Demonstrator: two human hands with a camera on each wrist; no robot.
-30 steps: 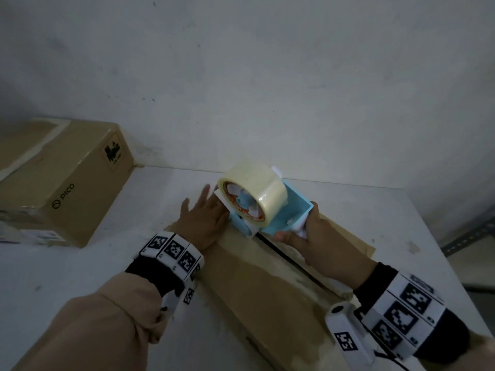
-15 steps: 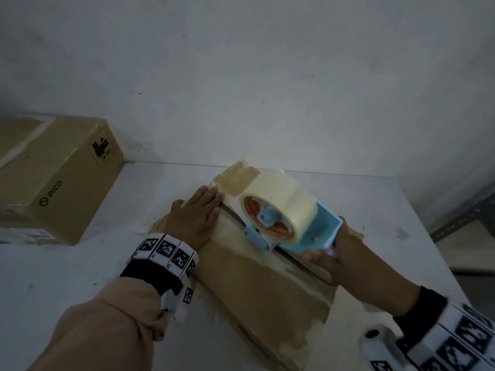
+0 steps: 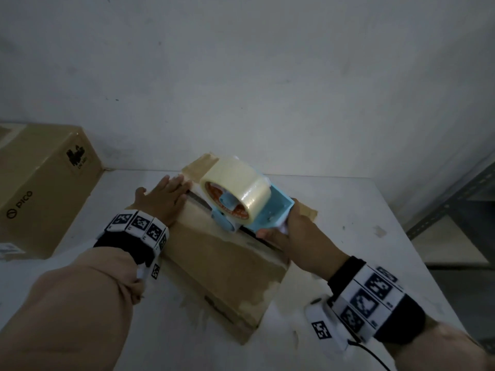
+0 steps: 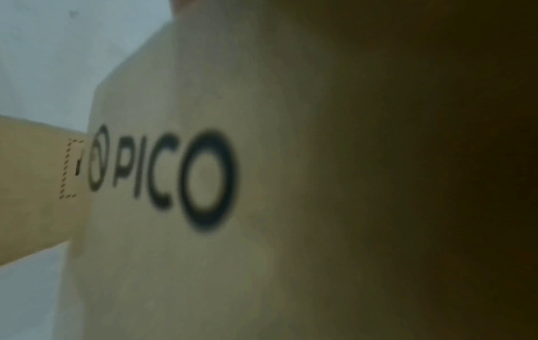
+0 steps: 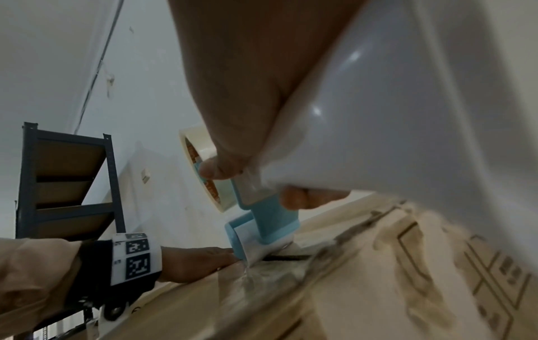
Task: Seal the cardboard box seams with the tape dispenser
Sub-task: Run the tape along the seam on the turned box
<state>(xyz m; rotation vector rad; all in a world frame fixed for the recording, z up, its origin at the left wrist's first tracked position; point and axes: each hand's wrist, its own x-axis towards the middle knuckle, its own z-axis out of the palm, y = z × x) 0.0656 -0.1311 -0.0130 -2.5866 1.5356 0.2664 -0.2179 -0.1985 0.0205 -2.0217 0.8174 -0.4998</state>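
Note:
A brown cardboard box (image 3: 214, 266) lies on the white table, its dark centre seam (image 3: 251, 232) running diagonally. My left hand (image 3: 160, 199) rests flat on the left flap with straight fingers. A light-blue tape dispenser (image 3: 267, 212) carrying a clear tape roll (image 3: 238, 187) sits on the seam, and my right hand (image 3: 289, 234) grips its handle. In the right wrist view the dispenser's front end (image 5: 262, 239) presses tape onto the box top (image 5: 364, 271) beside my left hand (image 5: 192, 262). The left wrist view shows only the box side (image 4: 291, 184) printed PICO.
A second closed cardboard box (image 3: 40, 191) marked PICO stands at the table's back left. A white wall rises right behind the table (image 3: 375, 210). A dark metal shelf rack (image 3: 455, 199) stands off the table's right edge.
The dispenser has travelled along the seam towards me with my right hand, leaving tape at the far end. My left hand has stayed pressed flat on the left flap.

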